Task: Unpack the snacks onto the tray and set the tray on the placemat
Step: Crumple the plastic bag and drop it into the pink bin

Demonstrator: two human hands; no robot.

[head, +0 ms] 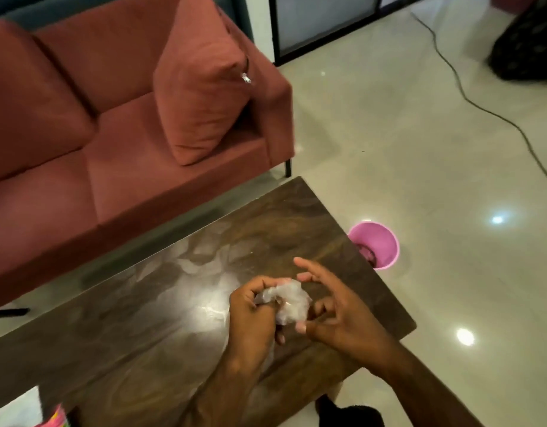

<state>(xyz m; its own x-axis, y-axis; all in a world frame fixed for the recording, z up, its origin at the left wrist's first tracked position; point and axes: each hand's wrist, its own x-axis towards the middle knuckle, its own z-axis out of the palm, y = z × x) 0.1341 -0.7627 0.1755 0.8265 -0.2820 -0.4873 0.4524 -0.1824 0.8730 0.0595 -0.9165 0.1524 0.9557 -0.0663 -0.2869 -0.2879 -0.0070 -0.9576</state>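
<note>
Over the right part of the dark wooden table (204, 272), my left hand (253, 315) is closed around a crumpled clear plastic wrapper (289, 303). My right hand (333, 312) is beside it with fingers spread, its fingertips touching the wrapper's right side. At the bottom left corner, a white edge (16, 408) and a bit of pink, colourful packaging (57, 417) show; most of both is cut off by the frame. No tray or placemat can be made out.
A pink bin (380, 241) stands on the floor just past the table's right edge. A red sofa (111, 149) with a cushion (201, 84) faces the table's far side. A black cable (481, 109) runs across the shiny floor at right.
</note>
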